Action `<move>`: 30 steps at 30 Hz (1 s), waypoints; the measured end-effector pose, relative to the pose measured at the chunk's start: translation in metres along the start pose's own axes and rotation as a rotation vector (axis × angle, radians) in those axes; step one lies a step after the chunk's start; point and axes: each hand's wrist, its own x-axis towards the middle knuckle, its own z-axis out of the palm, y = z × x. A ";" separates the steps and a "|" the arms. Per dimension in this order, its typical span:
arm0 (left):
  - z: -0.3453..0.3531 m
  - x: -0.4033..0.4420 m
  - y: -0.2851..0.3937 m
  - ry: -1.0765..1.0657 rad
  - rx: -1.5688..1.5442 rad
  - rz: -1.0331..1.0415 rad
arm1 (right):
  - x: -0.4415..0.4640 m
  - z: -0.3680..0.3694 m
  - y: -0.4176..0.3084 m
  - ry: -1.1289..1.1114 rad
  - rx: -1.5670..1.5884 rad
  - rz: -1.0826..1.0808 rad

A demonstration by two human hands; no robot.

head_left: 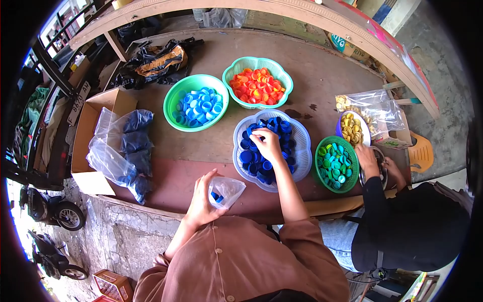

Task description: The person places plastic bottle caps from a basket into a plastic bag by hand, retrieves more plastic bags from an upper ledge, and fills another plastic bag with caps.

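Observation:
My left hand (pixel 202 199) is closed around the side of a clear plastic bag (pixel 232 190), whose mouth faces up with a few dark blue caps (pixel 217 197) inside. Over the light blue scalloped basket (pixel 303 156), my right hand (pixel 267 144) has its fingers bent down at the dark blue caps (pixel 259 163); what its fingertips hold, if anything, is hidden. Beyond lie a green bowl (pixel 171 93) of light blue caps (pixel 200 106) and a pale green basket (pixel 288 75) of orange and red caps (pixel 255 86).
A green basket (pixel 318 173) of green caps stands right, beside a co-worker's hands (pixel 368 160) and a bowl of yellow caps (pixel 352 129). An open cardboard box (pixel 85 136) with filled bags (pixel 137 146) stands left. Behind it lies a black plastic bag (pixel 146 63).

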 end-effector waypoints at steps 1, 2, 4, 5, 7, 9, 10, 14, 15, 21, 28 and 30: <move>0.000 0.000 -0.001 -0.001 -0.001 0.003 | -0.004 -0.003 -0.005 -0.007 0.231 0.188; 0.000 0.001 -0.002 0.008 0.006 0.006 | -0.009 -0.009 -0.010 -0.057 0.546 0.406; 0.002 0.000 -0.003 0.013 0.009 0.008 | -0.018 -0.022 -0.031 -0.087 0.729 0.509; 0.003 -0.001 -0.003 0.010 -0.002 0.010 | -0.023 -0.024 -0.039 -0.089 0.768 0.533; 0.003 -0.003 -0.003 0.005 -0.013 0.015 | -0.032 -0.027 -0.055 -0.068 0.827 0.545; 0.003 -0.004 -0.002 0.005 -0.003 0.019 | -0.041 -0.028 -0.060 -0.047 0.888 0.550; 0.003 -0.003 -0.002 0.006 -0.002 0.021 | -0.045 -0.028 -0.060 -0.053 0.951 0.528; 0.001 -0.003 -0.002 0.013 -0.040 0.023 | -0.056 -0.031 -0.064 -0.038 1.128 0.492; 0.001 -0.003 -0.002 0.024 -0.056 0.049 | -0.058 -0.032 -0.067 -0.028 1.185 0.481; 0.000 -0.002 0.000 0.014 0.007 0.055 | -0.081 -0.027 -0.081 -0.057 1.701 0.251; 0.002 0.000 0.002 -0.001 -0.006 0.066 | -0.096 -0.044 -0.140 0.167 0.866 0.000; 0.004 0.000 -0.002 -0.009 -0.011 0.062 | -0.100 -0.042 -0.138 0.050 0.486 -0.137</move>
